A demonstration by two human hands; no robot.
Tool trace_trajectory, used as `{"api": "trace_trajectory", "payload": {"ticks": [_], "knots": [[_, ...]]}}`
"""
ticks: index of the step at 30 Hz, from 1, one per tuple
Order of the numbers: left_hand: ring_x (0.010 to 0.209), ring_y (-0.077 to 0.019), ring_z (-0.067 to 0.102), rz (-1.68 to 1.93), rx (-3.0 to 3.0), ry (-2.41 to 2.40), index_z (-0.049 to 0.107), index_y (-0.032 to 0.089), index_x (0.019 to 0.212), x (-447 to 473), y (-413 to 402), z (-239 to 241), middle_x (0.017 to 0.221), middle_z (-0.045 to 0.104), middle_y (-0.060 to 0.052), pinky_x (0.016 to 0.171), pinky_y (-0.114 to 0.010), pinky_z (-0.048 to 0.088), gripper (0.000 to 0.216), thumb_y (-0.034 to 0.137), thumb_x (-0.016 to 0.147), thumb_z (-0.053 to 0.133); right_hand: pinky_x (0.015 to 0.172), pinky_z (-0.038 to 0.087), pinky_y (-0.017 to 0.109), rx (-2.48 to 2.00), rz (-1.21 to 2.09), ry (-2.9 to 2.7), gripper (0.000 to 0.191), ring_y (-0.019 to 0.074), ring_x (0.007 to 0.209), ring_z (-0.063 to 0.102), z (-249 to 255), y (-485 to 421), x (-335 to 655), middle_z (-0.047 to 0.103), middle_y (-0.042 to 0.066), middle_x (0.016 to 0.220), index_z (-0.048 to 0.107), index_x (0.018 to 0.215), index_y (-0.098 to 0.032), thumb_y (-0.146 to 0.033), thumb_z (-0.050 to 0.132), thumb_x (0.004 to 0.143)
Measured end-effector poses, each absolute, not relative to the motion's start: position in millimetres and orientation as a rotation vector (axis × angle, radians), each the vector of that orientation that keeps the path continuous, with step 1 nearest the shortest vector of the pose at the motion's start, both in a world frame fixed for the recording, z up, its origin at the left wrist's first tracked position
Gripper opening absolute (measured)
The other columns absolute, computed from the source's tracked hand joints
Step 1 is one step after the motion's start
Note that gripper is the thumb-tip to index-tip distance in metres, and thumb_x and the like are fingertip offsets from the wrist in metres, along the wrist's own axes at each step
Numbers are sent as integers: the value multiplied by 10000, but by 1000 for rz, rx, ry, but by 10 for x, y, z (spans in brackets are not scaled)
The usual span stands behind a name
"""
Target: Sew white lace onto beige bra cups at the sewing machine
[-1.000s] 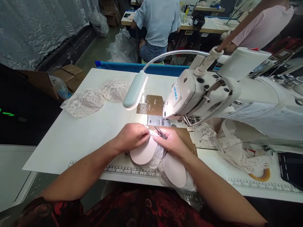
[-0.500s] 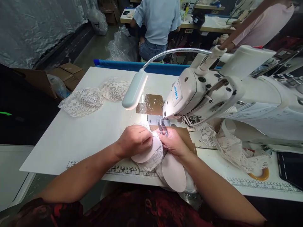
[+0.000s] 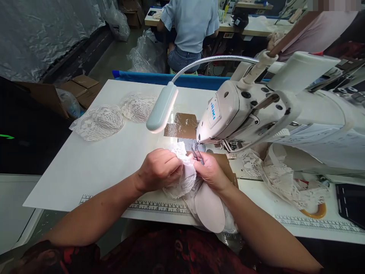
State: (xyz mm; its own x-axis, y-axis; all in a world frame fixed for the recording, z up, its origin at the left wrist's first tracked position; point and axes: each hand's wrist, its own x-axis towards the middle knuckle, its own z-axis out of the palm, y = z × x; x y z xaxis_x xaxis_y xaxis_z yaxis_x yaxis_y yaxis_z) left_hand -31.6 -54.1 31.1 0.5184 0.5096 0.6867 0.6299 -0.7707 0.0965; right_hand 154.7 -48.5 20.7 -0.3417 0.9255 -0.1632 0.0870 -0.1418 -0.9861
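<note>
My left hand (image 3: 161,169) is closed, its fingers pinching the edge of a white lace bra (image 3: 186,180). In my right hand (image 3: 212,173) are small metal thread snips (image 3: 197,155), blades pointing up toward the needle area; the thumb also presses the lace near my left fingers. A smooth pale bra cup (image 3: 210,208) hangs below my right wrist, over the table's front edge. Just beyond both hands is the head of a white sewing machine (image 3: 221,108), its needle plate (image 3: 186,145) partly covered by the lace.
A gooseneck lamp (image 3: 162,108) hangs over the work. Two lace cups (image 3: 98,122) lie on the white table (image 3: 122,156) at left. More lace (image 3: 285,180), an orange ring (image 3: 315,211) and a dark device (image 3: 352,203) are at right. A person in light blue (image 3: 189,28) sits ahead.
The lace between my hands has turned over, so its lace side now shows where the smooth pale cup did. The snips have tilted slightly, and their blades look further apart.
</note>
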Motion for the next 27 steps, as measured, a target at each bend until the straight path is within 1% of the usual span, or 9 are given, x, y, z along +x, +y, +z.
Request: {"api": "trace_trajectory", "payload": {"ticks": [10, 12, 15, 17, 19, 21, 23, 25, 27], "knots": [[550, -137, 495, -1046, -2646, -1018, 540, 199, 681, -333, -520, 317, 577, 565, 14, 547, -283, 393, 147, 134, 812, 525, 582, 344, 254, -1296, 1327, -1693, 215, 120, 615, 404, 204, -413, 1574, 448, -33, 652, 482, 689, -203, -363, 514, 829], [758, -181, 584, -960, -2782, -1160, 591, 181, 813, -345, -474, 267, 800, 646, -47, 673, -312, 467, 60, 238, 818, 572, 627, 380, 268, -1369, 1260, -1842, 233, 143, 669, 475, 289, -399, 1686, 538, -8, 719, 556, 755, -205, -404, 492, 858], [1187, -312, 481, -727, -2959, -1342, 548, 120, 1159, -382, -389, 162, 1269, 531, -175, 949, -431, 440, 512, 437, 769, 651, 700, 412, 285, -1545, 1169, -2068, 320, 187, 821, 565, 448, -420, 1968, 640, 37, 942, 610, 1077, -242, -459, 509, 865], [1320, -366, 342, -596, -3011, -1418, 496, 107, 1251, -404, -348, 101, 1402, 409, -204, 1047, -495, 353, 646, 495, 760, 656, 613, 392, 274, -1690, 1168, -2218, 416, 183, 718, 559, 509, -480, 2141, 634, 29, 820, 602, 1119, -228, -501, 585, 806], [1350, -373, 292, -559, -3057, -1416, 566, 117, 1145, -414, -329, 76, 1418, 396, -194, 1072, -504, 314, 509, 472, 787, 635, 561, 358, 260, -1698, 1185, -2358, 343, 162, 631, 518, 511, -564, 2234, 585, -5, 704, 625, 1002, -216, -477, 619, 780], [1296, -342, 374, -607, -3127, -1293, 619, 135, 925, -411, -332, 100, 1331, 492, -166, 1041, -464, 349, 262, 375, 821, 602, 566, 347, 259, -1610, 1156, -2443, 220, 152, 619, 494, 480, -644, 2240, 547, -14, 657, 605, 799, -206, -418, 557, 833], [1108, -277, 530, -637, -3196, -1165, 594, 151, 779, -412, -356, 178, 1105, 618, -124, 939, -399, 419, 132, 269, 829, 562, 610, 376, 271, -1486, 1121, -2436, 248, 165, 677, 521, 465, -694, 2192, 570, 5, 705, 564, 703, -201, -380, 514, 868], [844, -215, 596, -585, -3215, -1202, 569, 165, 763, -440, -404, 300, 877, 647, -66, 768, -336, 457, 86, 219, 822, 537, 684, 414, 293, -1395, 1081, -2347, 238, 190, 766, 557, 490, -709, 2121, 611, 31, 792, 573, 729, -203, -371, 503, 883], [656, -176, 573, -511, -3189, -1375, 553, 179, 782, -518, -474, 442, 750, 629, -20, 589, -278, 413, 40, 214, 800, 551, 719, 436, 312, -1364, 1100, -2248, 228, 195, 770, 575, 547, -704, 2024, 628, 35, 792, 591, 801, -209, -377, 476, 906]]}}
